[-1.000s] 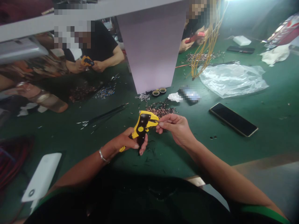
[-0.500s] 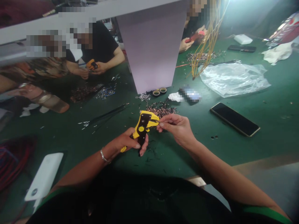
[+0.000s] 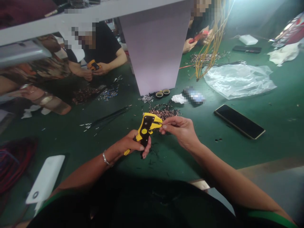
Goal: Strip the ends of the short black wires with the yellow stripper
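Observation:
My left hand (image 3: 133,141) is wrapped round the handles of a yellow and black wire stripper (image 3: 148,123), its jaws pointing right. At the jaw tips, the thumb and fingers of my right hand (image 3: 180,129) are pinched together. What they hold is too small and too covered to make out. Just beyond the tool lies a pile of short wire pieces with copper-coloured ends (image 3: 163,111). Dark scraps (image 3: 154,155) are scattered on the green table below my hands.
Black wires with pale tips (image 3: 106,117) lie to the left, near a white power bank (image 3: 45,179). On the right are a phone (image 3: 239,121) and a clear plastic bag (image 3: 239,80). A pale panel (image 3: 154,50) stands ahead. Co-workers' hands (image 3: 101,68) hold tools across the table.
The view has shifted very slightly. My hands and the wire stripper keep nearly the same pose, with the right fingers still at the jaws.

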The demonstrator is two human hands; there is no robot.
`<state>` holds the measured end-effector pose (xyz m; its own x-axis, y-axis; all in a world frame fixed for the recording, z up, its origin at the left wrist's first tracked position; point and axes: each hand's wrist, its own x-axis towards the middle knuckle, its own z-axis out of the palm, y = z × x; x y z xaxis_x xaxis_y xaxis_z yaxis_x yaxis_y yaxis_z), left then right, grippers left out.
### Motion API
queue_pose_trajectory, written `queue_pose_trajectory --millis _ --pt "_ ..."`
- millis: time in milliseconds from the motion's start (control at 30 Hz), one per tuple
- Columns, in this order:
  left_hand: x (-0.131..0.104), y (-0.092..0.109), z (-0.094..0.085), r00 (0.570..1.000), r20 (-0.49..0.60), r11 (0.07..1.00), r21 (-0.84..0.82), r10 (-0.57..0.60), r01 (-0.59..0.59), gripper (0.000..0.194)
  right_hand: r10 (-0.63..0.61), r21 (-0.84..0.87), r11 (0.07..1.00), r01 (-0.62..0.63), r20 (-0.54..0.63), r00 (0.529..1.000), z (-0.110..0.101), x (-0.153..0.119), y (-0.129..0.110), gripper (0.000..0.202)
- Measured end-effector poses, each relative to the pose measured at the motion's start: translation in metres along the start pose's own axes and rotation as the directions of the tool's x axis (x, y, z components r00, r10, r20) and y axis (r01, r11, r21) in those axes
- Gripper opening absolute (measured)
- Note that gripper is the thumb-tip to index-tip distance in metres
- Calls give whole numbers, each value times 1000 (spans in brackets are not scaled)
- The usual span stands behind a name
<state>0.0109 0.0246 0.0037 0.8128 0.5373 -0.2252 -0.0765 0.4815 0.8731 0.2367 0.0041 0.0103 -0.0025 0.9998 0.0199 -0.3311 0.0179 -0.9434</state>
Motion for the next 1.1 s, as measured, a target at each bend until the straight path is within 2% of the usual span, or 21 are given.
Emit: queue_pose_trajectory --millis 267,467,600,1100 --pt "0 -4 2 1000 -31 1000 -2 5 -5 25 26 37 999 -26 1 1000 -2 0 1 8" --pt "1 -6 -2 1000 11 1000 -7 6 -6 24 41 47 998 -41 3 999 -1 2 0 8" --pt "2 -7 -2 1000 -13 1000 6 3 -3 23 48 63 997 -48 12 999 -1 2 -1 8" --pt "3 -9 0 999 -32 999 36 10 -9 26 56 38 998 -56 8 998 -2 3 -1 9"
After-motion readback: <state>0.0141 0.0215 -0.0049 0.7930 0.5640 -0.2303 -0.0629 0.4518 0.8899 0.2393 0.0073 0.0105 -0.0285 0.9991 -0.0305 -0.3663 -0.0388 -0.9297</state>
